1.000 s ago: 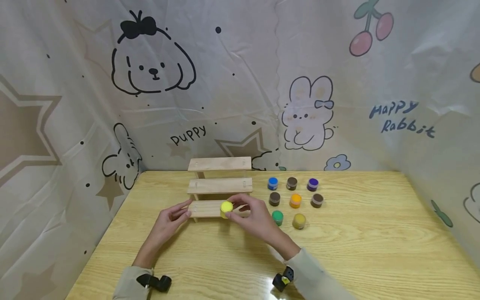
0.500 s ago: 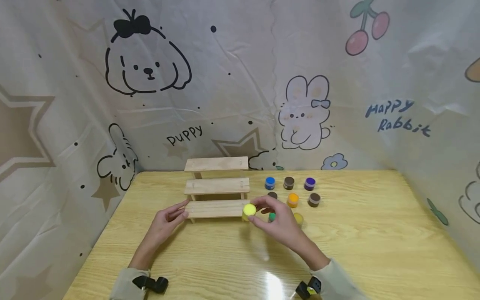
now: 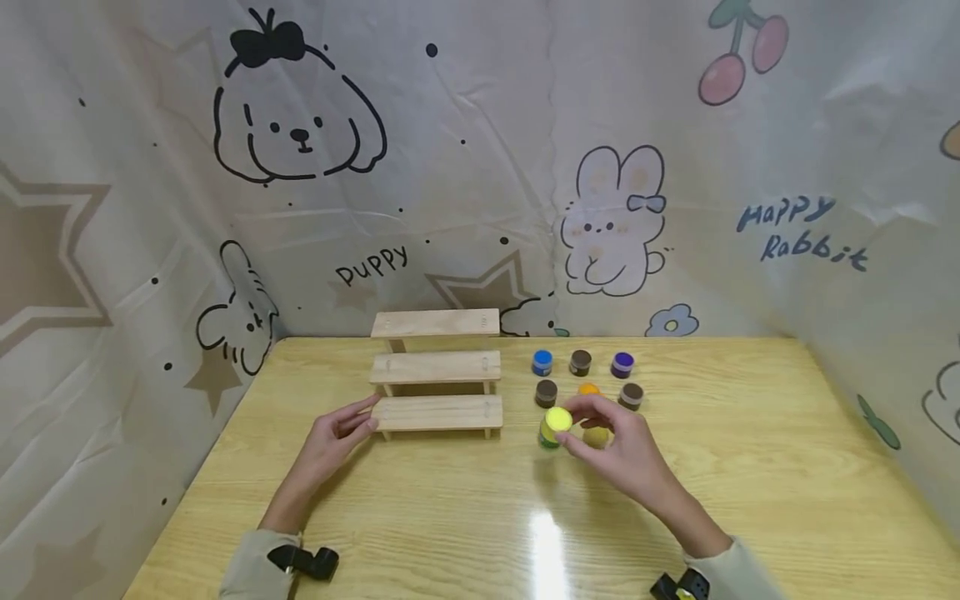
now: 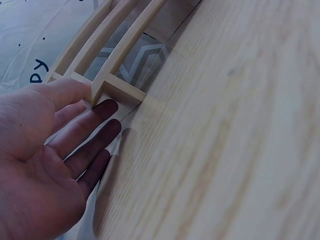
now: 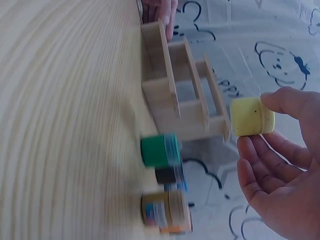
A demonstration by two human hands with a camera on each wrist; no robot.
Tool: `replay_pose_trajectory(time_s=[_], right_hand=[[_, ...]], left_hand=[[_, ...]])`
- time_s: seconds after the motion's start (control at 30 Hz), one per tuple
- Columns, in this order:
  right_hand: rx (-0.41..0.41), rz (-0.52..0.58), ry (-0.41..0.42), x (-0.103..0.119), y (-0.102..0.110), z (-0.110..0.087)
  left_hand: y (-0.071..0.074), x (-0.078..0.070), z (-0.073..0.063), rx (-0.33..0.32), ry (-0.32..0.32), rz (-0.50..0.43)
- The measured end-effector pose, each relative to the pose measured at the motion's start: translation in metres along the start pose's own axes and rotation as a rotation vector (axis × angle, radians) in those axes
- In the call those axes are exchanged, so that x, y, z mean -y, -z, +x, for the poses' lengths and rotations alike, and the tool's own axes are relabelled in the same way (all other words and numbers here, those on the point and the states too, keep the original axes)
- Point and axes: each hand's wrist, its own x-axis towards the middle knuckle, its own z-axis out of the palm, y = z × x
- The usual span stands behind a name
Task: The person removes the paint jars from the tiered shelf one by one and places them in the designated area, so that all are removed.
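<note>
My right hand point(image 3: 622, 450) pinches a small yellow paint jar point(image 3: 557, 422) between thumb and fingers. In the right wrist view the yellow jar is held clear of the table. A green paint jar point(image 5: 160, 150) stands below it, mostly covered by it in the head view. At the left end of a three-tier wooden shelf point(image 3: 438, 413), my left hand point(image 3: 333, 446) grips the lowest plank. The left wrist view shows its thumb and index finger at the plank's end, with the other fingers point(image 4: 95, 145) extended below.
Several more paint jars stand right of the shelf: blue point(image 3: 542, 362), purple point(image 3: 622, 364), orange point(image 3: 588, 389), dark brown ones point(image 3: 546, 392) and a mustard one point(image 3: 596, 437). A printed curtain point(image 3: 465, 183) hangs behind the wooden table point(image 3: 420, 517).
My right hand has carried the yellow paint jar rightward from in front of the lowest plank to over the green jar. The left hand keeps its place at the shelf's end.
</note>
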Motion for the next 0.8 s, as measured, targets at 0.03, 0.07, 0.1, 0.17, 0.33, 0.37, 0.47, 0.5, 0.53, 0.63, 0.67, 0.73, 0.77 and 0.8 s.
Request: replay_pose_trajectory(time_s=[0.03,0.07,0.1,0.17,0.33,0.37,0.47,0.5,0.53,0.63,0.67,0.73,0.77,0.8], right_hand=[[-0.006,-0.009,-0.006,-0.002,0.004,-0.002],[-0.013,-0.019,-0.012,-0.004,0.008,-0.004],[-0.019,-0.031,-0.017,-0.006,0.012,-0.005],[-0.033,-0.056,-0.028,-0.011,0.019,-0.008],[-0.068,-0.122,-0.061,-0.025,0.038,-0.014],[-0.074,-0.135,-0.067,-0.028,0.042,-0.015],[-0.084,-0.166,-0.078,-0.037,0.051,-0.017],[-0.085,-0.173,-0.08,-0.039,0.054,-0.017],[-0.086,-0.181,-0.085,-0.042,0.057,-0.018],[-0.083,-0.188,-0.11,-0.048,0.064,-0.018],[-0.08,-0.193,-0.123,-0.049,0.065,-0.018],[-0.071,-0.196,-0.152,-0.053,0.069,-0.018],[-0.065,-0.198,-0.167,-0.054,0.07,-0.019],[-0.058,-0.204,-0.183,-0.056,0.072,-0.019]], left_hand=[[0.0,0.0,0.0,0.004,-0.002,-0.002],[0.0,0.0,0.001,0.008,-0.004,-0.005],[0.0,0.0,0.001,0.009,-0.004,-0.008],[0.0,0.0,0.001,0.012,-0.007,-0.013],[-0.001,0.001,0.0,0.006,-0.007,-0.012],[-0.001,0.001,0.001,0.005,-0.007,-0.01],[-0.002,0.001,0.0,0.003,-0.001,-0.001],[-0.002,0.001,0.0,0.003,0.001,0.002],[-0.002,0.0,-0.001,0.003,0.001,0.009],[-0.002,0.0,-0.001,-0.003,0.006,0.021],[-0.002,0.0,-0.001,-0.004,0.005,0.022],[-0.002,-0.001,-0.001,-0.006,0.005,0.025],[-0.002,-0.001,0.0,-0.006,0.004,0.023],[-0.002,-0.002,0.0,-0.006,0.002,0.022]])
